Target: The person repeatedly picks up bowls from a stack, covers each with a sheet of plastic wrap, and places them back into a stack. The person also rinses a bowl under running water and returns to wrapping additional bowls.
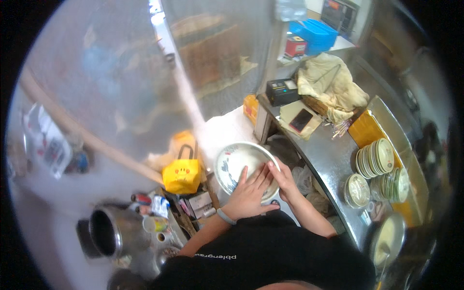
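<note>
A large white bowl (232,159) with a dark blue pattern inside is tilted towards me in front of my black shirt. My right hand (285,180) grips its right rim, thumb over the edge and the other fingers hidden behind the wall. Across the near rim lies my left hand (252,194), with a grey band on its wrist. Its fingers are spread and reach into the bowl; whether they press on the inner surface is hard to tell.
On the steel counter (326,159) at right are stacked small plates (375,158), small bowls (357,190), a phone (301,120) and a cloth-covered basket (330,83). A round pan (388,239) stands nearer. A yellow bag (182,174) and a large steel pot (116,232) are at left.
</note>
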Motion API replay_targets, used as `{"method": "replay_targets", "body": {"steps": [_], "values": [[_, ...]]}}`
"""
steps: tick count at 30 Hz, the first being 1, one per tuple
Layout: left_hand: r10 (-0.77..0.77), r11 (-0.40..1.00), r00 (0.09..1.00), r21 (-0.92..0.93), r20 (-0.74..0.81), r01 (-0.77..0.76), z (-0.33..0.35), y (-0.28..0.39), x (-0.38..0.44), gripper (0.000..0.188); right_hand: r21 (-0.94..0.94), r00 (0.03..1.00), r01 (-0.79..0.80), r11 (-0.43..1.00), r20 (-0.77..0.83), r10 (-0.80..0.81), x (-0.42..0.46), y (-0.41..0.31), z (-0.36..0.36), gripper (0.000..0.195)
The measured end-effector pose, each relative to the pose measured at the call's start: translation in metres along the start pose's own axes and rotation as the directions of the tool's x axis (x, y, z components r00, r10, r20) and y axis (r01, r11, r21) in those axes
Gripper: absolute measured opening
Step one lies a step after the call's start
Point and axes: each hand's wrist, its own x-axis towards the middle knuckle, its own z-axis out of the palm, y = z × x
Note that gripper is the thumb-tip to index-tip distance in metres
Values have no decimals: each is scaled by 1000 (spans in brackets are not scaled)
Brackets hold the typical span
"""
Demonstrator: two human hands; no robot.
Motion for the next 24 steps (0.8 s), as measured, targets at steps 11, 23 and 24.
{"method": "replay_targets", "body": {"steps": [11, 23, 24], "values": [[-206, 964, 911, 86, -356, 252, 42, 40, 186, 87, 241, 970, 26, 970, -240, 33, 30, -22, -152, 35], [7, 1000, 809, -13, -588, -19, -25, -15, 332, 20, 790, 958, 147, 595, -264, 114, 21, -82, -289, 49], [61, 997, 774, 6, -630, -74, -21, -14, 346, 19, 793, 956, 162, 587, -273, 104, 21, -86, -293, 49]]}}
